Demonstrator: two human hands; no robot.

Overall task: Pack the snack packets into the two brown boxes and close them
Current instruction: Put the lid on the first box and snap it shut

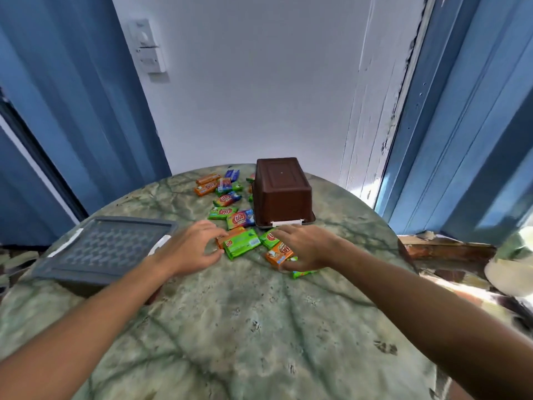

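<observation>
Several snack packets in green, orange and blue wrappers [223,197] lie scattered on the marble table. One brown box [281,192] stands upside down at the back centre, its white latch toward me. The other brown box [83,287] sits at the left under a grey lid [106,246] with white latches. My left hand [193,249] reaches to a green packet [240,246]; its curved fingertips touch the packet's left end and an orange one beside it. My right hand [305,249] grips an orange packet [278,253] between thumb and fingers. Another green packet [302,274] peeks out beneath it.
The round marble table [259,327] fills the foreground; its edge curves away at the left and right. A white wall with a switch plate [148,50] rises behind it, between blue door frames. Clutter lies on the floor at the right [450,249].
</observation>
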